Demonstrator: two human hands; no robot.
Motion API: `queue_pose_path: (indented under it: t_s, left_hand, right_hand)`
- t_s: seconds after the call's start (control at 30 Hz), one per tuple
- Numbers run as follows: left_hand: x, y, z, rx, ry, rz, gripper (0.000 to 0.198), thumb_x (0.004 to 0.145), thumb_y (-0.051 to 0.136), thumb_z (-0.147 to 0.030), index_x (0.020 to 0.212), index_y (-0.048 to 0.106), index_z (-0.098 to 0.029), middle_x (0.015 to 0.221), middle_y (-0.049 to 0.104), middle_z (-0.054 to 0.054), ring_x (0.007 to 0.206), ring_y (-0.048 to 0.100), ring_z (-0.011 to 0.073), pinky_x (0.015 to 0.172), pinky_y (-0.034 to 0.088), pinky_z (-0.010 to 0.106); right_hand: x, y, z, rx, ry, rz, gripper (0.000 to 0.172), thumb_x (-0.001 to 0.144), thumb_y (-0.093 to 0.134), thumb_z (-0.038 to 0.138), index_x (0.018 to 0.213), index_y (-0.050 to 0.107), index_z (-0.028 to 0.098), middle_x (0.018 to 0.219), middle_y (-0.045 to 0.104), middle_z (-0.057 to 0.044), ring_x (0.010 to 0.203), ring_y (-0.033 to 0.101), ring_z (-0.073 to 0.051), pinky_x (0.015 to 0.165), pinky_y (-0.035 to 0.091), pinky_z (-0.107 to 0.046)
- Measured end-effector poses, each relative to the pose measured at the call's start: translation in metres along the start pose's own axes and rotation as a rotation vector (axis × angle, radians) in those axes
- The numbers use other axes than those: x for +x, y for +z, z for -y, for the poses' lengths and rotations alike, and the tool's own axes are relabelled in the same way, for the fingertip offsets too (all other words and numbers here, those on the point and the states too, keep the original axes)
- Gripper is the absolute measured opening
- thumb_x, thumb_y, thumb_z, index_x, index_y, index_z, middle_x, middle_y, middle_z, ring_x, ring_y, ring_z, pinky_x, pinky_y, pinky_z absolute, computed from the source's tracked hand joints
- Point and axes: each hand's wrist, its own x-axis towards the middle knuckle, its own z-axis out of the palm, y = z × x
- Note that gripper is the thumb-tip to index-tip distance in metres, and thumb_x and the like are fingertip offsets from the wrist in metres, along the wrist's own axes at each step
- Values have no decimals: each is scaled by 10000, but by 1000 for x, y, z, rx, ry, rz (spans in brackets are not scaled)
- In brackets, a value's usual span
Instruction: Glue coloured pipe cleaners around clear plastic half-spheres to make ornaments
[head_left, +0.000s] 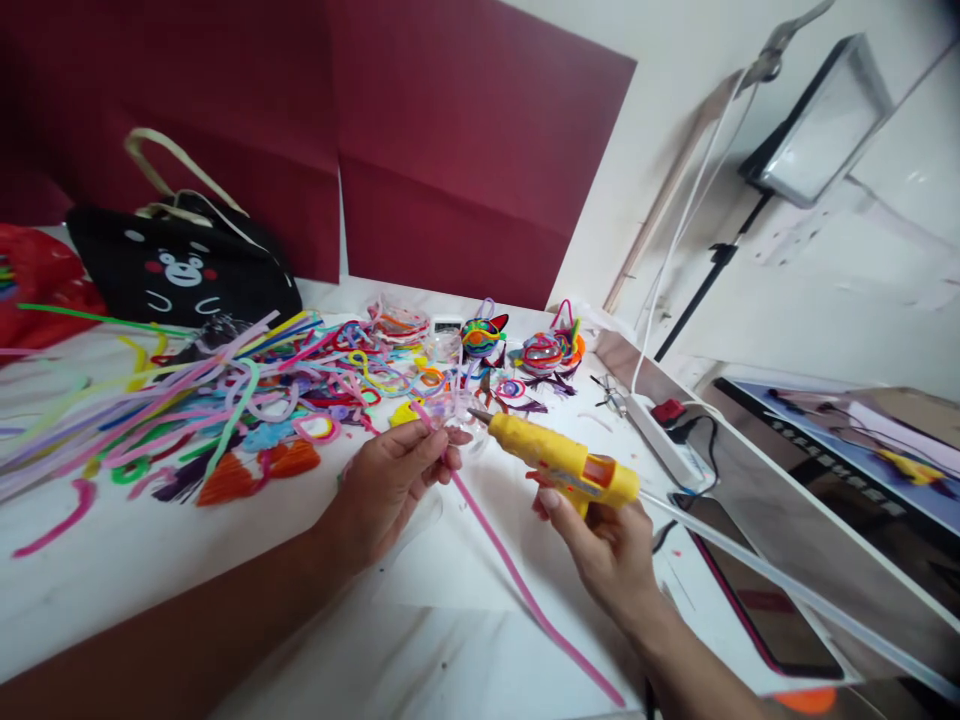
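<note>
My left hand [397, 480] pinches a pink pipe cleaner [525, 575], whose long end trails toward the front right over the white table [330, 650]. A clear plastic piece [472, 438] is at the left fingertips; its exact shape is hard to make out. My right hand [607, 545] grips a yellow hot glue gun [559, 455] by its handle, with a finger near the trigger. The gun's nozzle points left, close to the clear piece; I cannot tell if they touch. A long translucent glue stick [787, 575] sticks out of the gun's back.
Colourful pipe cleaners [195, 410] and tassels [229, 480] are heaped at left. Wrapped ornaments [482, 338] stand at the back, near a black bag [184, 260]. On the right are a power strip [667, 440], a phone [761, 590], the table's raised edge and a lamp [821, 125].
</note>
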Motion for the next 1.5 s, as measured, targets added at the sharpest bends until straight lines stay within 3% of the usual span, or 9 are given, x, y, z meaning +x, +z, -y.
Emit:
queue_pose_path:
  t_s: [0.1,0.17,0.27,0.43,0.6,0.93,1.5]
  left_hand:
    - [0,-2,2,30,10,9,284,658,865,-370,770,760,-131,687,677,44,655,556,117,582,451,194]
    - [0,-2,3,32,11,10,273,656,868,-371,756,758,-142,696,683,41,666,569,121,580,452,192]
    - [0,-1,3,21,14,14,269,629,887,-365,716,754,-148,676,681,32,658,581,118,591,466,189]
    - [-1,0,3,3,28,19,243,618,898,-336,685,756,-151,671,692,34,619,570,103,586,473,185]
    - [-1,-1,4,12,46,38,233,650,879,-335,747,778,-149,697,702,50,642,581,114,588,475,188]
    - [-2,-2,6,29,53,52,189,689,856,-333,749,776,-173,722,714,33,684,617,118,591,483,175]
    - [-2,-1,7,42,97,75,166,702,844,-337,720,784,-183,754,734,12,671,628,97,613,514,155]
  right_hand:
    - [-6,-1,-7,-97,-110,1,115,849,703,249,960,708,222,927,707,-69,669,647,-160,556,508,-254]
    - [-10,-3,-9,-164,-166,11,203,856,690,209,1054,675,248,985,703,-65,703,660,-163,573,509,-255]
    - [-14,-5,-8,-270,-240,31,333,859,676,187,1170,615,290,989,712,-48,734,677,-177,619,512,-277]
    - [-16,-6,-1,-285,-309,141,395,873,633,163,1232,561,311,983,713,-41,794,700,-203,678,531,-292]
    - [-15,-5,2,-285,-297,153,378,867,625,159,1217,550,281,954,698,-49,769,692,-212,667,539,-298]
    - [-15,-4,-1,-357,-497,112,389,883,567,145,1265,499,176,1031,655,-92,874,677,-203,719,566,-294]
    - [-14,-3,1,-392,-461,129,273,914,528,177,1187,516,184,953,664,-63,816,674,-181,689,554,-274]
